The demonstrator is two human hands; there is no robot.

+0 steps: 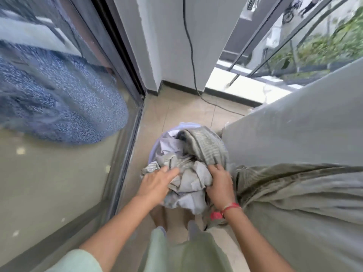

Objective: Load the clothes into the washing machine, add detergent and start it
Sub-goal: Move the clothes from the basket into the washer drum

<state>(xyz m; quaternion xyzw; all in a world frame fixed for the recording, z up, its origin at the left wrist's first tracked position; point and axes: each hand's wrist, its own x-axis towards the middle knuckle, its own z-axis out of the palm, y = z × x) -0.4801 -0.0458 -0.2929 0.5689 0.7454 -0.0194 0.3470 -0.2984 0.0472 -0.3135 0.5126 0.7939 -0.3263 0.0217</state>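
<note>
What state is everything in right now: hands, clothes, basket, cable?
left hand: fingers fairly straight, resting on the clothes
right hand: fingers curled, gripping the clothes
clothes: crumpled heap, piled above the basket rim
basket: upright on the tiled floor, full
cable: hangs down the wall, trails onto the floor
olive cloth: draped over the grey surface at right
</note>
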